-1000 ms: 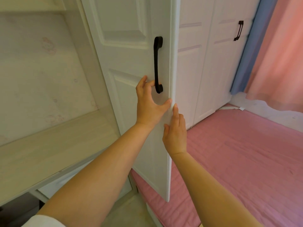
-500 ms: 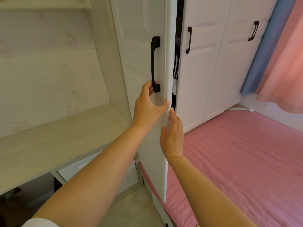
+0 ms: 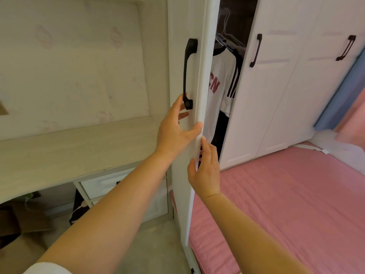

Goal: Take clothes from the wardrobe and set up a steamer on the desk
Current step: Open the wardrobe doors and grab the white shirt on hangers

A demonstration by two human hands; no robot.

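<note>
Nearest the camera, two bare forearms reach forward from 6 o'clock, a scrap of white sleeve (image 3: 47,268) showing at the left elbow. The right hand (image 3: 205,171) sits lower, at about 5 o'clock from centre, its fingers curled round the free edge of the white wardrobe door (image 3: 189,175) from the inner side, thumb on the outer face. Just above it, the left hand (image 3: 175,129) clasps the same edge from the outer side, thumb hooked over the edge and fingers spread on the panel just under the black door handle (image 3: 188,74), touching its lower foot. The door stands ajar, seen nearly edge-on. At 9 o'clock lies the pale wood tabletop (image 3: 69,155), with white drawers (image 3: 122,186) beneath it and patterned wallpaper (image 3: 75,62) behind. At 4 o'clock spreads the pink bed (image 3: 296,204). Farther in, through the gap at 12 to 1 o'clock, a white T-shirt (image 3: 219,82) with red lettering and dark striped sleeves hangs on a hanger (image 3: 225,34) inside the dark wardrobe, with a black garment (image 3: 219,129) below it. Beyond, at 2 o'clock, two closed wardrobe doors (image 3: 286,86) carry black handles, and a blue curtain (image 3: 339,101) and a pink curtain (image 3: 353,115) hang at 3 o'clock.
</note>
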